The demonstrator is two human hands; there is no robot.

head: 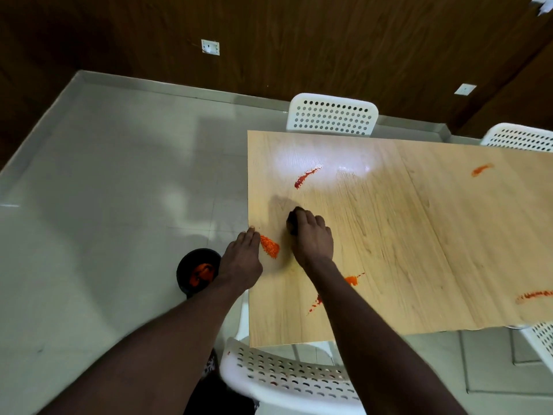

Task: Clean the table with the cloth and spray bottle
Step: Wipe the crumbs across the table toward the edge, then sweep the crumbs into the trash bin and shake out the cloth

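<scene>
A light wooden table (pixel 419 235) carries several red and orange smears. My right hand (pixel 312 236) presses a dark cloth (pixel 292 221) onto the tabletop near its left end, fingers curled over it. An orange smear (pixel 270 246) lies just left of that hand. My left hand (pixel 242 259) rests at the table's left edge beside this smear, fingers fairly straight and holding nothing. A red streak (pixel 306 176) lies farther back, and other smears lie at the front (pixel 351 280) and right (pixel 481 169). No spray bottle is in view.
A black bin (pixel 187 269) with orange waste inside stands on the floor left of the table. White perforated chairs stand at the far side (pixel 332 115), the near side (pixel 287 378) and the right (pixel 520 136). Pale tiled floor (pixel 104 205) stretches to the left.
</scene>
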